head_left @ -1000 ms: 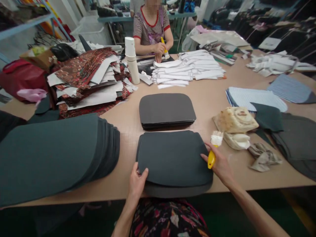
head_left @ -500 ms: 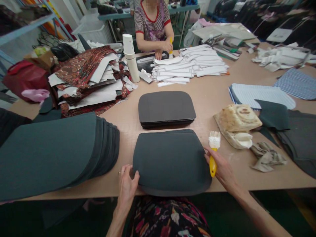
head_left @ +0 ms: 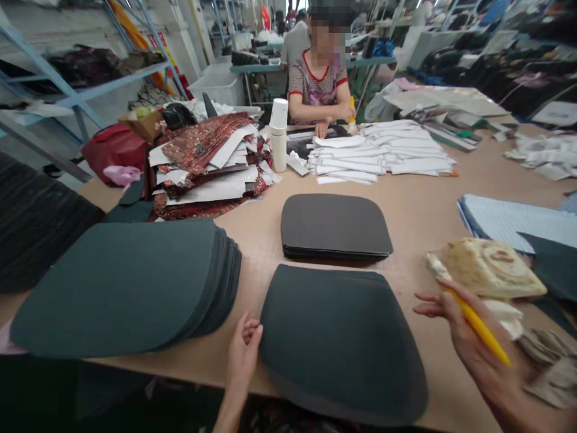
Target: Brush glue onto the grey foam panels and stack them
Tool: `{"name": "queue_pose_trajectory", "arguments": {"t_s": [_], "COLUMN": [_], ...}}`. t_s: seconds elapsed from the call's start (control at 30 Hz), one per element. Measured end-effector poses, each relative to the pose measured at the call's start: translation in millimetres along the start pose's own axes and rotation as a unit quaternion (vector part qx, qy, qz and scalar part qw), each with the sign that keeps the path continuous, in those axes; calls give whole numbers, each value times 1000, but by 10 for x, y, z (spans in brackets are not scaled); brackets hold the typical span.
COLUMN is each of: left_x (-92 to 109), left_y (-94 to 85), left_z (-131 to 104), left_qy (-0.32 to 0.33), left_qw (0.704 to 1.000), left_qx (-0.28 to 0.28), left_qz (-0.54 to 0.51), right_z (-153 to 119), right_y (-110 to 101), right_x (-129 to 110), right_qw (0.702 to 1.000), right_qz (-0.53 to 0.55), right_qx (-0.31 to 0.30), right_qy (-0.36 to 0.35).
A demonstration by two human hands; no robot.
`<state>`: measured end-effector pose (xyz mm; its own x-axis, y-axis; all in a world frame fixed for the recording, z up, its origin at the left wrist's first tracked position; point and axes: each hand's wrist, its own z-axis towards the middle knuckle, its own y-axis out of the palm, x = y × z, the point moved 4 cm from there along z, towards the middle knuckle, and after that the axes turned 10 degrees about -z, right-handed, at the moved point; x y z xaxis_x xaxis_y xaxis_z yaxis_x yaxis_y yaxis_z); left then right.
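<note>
A stack of dark green panels (head_left: 338,343) with rounded corners lies in front of me at the table's edge. Beside its left edge is my left hand (head_left: 246,349), open with the fingers loosely curled, the thumb at the edge and nothing held. My right hand (head_left: 473,337) is closed around the yellow handle of a paintbrush (head_left: 478,328), some fingers stretched to the left. The brush's bristle end is at the left side of a cream-coloured, paste-smeared container (head_left: 491,267); whether it is inside I cannot tell. Just behind the green panels sits a stack of dark grey panels (head_left: 336,222).
A taller pile of green panels (head_left: 121,282) stands on the left. Patterned red and white pieces (head_left: 205,162) and stacked white cups (head_left: 278,135) are behind it. Across the table, a co-worker (head_left: 320,90) holds a brush over white strips (head_left: 387,150). A crumpled cloth (head_left: 552,367) lies at right.
My right hand has left the green panels' right edge and carried the paintbrush right, turning its bristles to the container. My left hand's fingers have loosened at the left edge. The view has shifted.
</note>
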<state>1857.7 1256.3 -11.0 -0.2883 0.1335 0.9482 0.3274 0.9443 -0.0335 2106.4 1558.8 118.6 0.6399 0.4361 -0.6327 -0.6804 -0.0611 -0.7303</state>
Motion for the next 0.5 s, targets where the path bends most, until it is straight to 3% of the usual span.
{"name": "queue_pose_trajectory", "arguments": {"t_s": [0.13,0.27,0.37,0.5], "left_x": [-9,12,46,44], "left_y": [-7,4,28,39], "left_z": [71,71,37,-20], "left_qy": [-8,-4,-4,-10], "left_qw": [1000,999,999,998], "left_qx": [-17,-31,-45,-61], "left_qz": [-7,-8,0,26], "right_z": [-393,-718,-799,-771], "right_y": [187,400,545,553], "right_x": [230,391,534,670], "right_qw": [998,988,979,976], "right_qz": [0,-58,-84,-99], "right_qx": [-61,-104,-102,-119], "right_qy": [4,-100,-153,-152]}}
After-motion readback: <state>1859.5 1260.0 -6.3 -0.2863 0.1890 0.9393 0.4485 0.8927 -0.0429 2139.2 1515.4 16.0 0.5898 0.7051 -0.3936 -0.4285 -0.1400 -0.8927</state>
